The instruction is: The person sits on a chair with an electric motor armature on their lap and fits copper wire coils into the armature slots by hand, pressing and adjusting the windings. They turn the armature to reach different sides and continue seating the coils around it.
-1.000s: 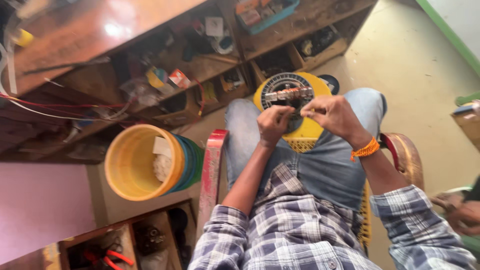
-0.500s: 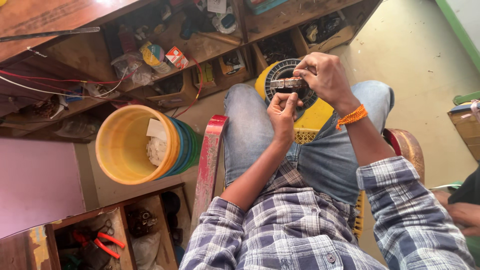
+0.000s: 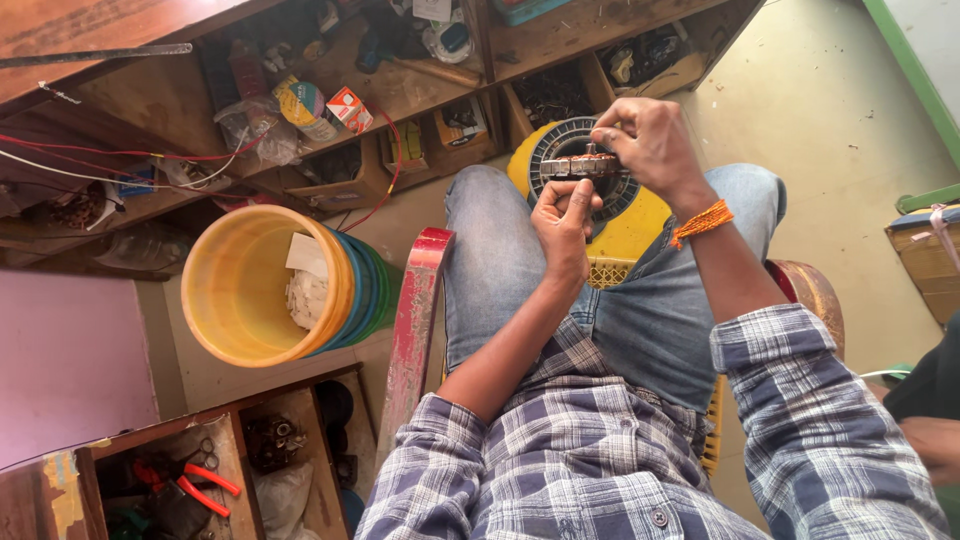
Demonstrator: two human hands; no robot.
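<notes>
Head view: the person sits with both hands raised over the knees, holding a small dark motor part (image 3: 580, 165) between them. Its long axis runs left to right, and each hand takes one end. The right hand (image 3: 655, 145) grips the right end from the far side, fingers curled and clamped on it; the left hand (image 3: 562, 215) comes up from the near side, thumb and fingertips pinched on the left end. Both hands touch the part, so neither is nearer (an orange thread band (image 3: 703, 221) sits on the right wrist). Just behind the part, on the far side, lies a round dark ring of windings (image 3: 560, 150) resting on a yellow basket (image 3: 640, 225).

On the far-left shelves (image 3: 420, 95) stands a small orange and white box (image 3: 349, 108), tilted, beside a round yellow and green tin (image 3: 303, 103) and a crumpled clear bag (image 3: 248, 135). Left of the knees stands a stack of buckets (image 3: 250, 285), yellow innermost, holding white scraps. In the near-left compartment lie red-handled pliers (image 3: 195, 480).
</notes>
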